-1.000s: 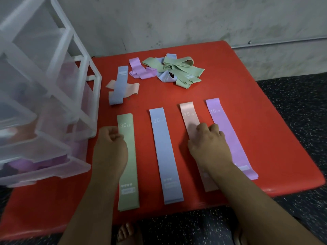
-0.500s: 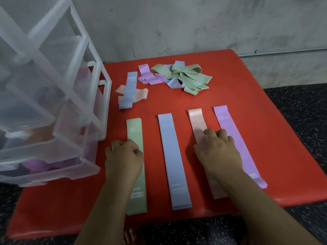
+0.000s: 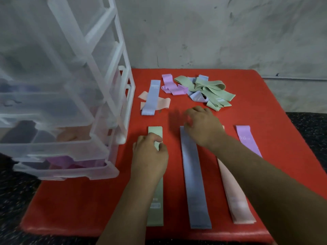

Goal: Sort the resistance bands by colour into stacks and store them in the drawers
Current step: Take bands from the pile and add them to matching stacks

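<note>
Four bands lie flat in a row on the red table (image 3: pixel 85 200): green (image 3: pixel 155 206), blue (image 3: pixel 194 183), pink (image 3: pixel 233 197) and purple (image 3: pixel 246 137). My left hand (image 3: pixel 150 158) rests on the upper part of the green band, with fingers curled and pinching its edge. My right hand (image 3: pixel 201 124) hovers over the far end of the blue band, fingers bent and apart, holding nothing. Behind lies a tangled pile (image 3: pixel 208 91) of green and blue bands, with a loose purple band (image 3: pixel 171 85) beside it. A blue band (image 3: pixel 150 98) lies across a pink one (image 3: pixel 163 103).
A translucent plastic drawer unit (image 3: pixel 99 103) stands on the table's left side, with its lower drawers pulled out and purple, orange and dark bands inside. A grey wall runs behind the table. Dark speckled floor surrounds it.
My right hand has left the pink band and moved forward and left, over the blue band's far end. My left hand stays on the green band. The view has moved closer.
</note>
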